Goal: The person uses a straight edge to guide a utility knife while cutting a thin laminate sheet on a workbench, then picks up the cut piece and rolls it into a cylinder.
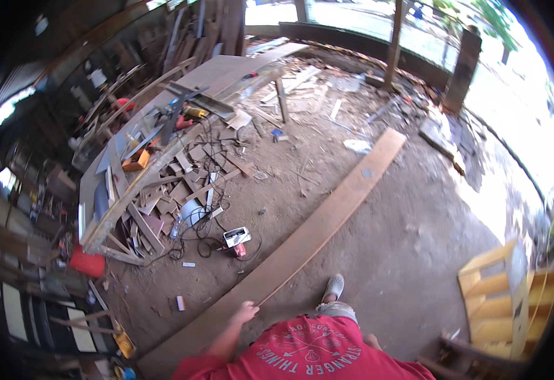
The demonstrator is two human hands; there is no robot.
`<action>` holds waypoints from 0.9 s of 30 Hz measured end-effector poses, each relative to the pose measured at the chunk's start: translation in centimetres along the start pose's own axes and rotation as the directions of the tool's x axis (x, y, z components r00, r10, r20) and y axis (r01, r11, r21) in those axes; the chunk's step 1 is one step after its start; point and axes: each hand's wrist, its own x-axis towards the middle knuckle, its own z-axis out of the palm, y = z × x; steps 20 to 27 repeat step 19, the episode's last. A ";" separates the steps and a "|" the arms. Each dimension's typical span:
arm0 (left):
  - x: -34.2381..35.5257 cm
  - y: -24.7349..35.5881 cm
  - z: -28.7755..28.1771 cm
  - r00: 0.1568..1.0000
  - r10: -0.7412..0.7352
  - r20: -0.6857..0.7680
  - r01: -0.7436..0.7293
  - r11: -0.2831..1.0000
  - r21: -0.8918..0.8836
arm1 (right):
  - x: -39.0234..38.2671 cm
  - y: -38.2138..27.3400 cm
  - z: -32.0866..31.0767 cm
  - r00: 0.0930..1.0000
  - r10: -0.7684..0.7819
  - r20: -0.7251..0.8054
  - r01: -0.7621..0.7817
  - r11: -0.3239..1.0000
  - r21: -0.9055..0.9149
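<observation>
A long brown wooden plank (pixel 327 221) runs diagonally across the dirt floor, from the lower left to the upper right. A small pale grey patch marks its face near the far end. At its near edge, my left hand (pixel 245 313) is closed, fingers curled against the wood. My right hand is mostly hidden by my red shirt (pixel 312 348); only a bit of skin (pixel 372 342) shows beside it, too little to make out fingers. One foot in a grey shoe (pixel 334 288) stands just right of the plank.
A wooden workbench (pixel 201 79) on the left carries power tools and an orange box (pixel 136 160). Offcuts (pixel 182 183) and tangled cables lie beneath it. A red and white device (pixel 237 238) sits on the floor left of the plank. Yellow wooden frames (pixel 498 301) stand at the right.
</observation>
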 end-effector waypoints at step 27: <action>22.1 13.0 -7.9 0.901 -0.410 0.140 0.418 0.908 -0.032 | 11.3 -50.0 -61.9 0.653 -0.589 -0.477 0.665 0.747 -0.012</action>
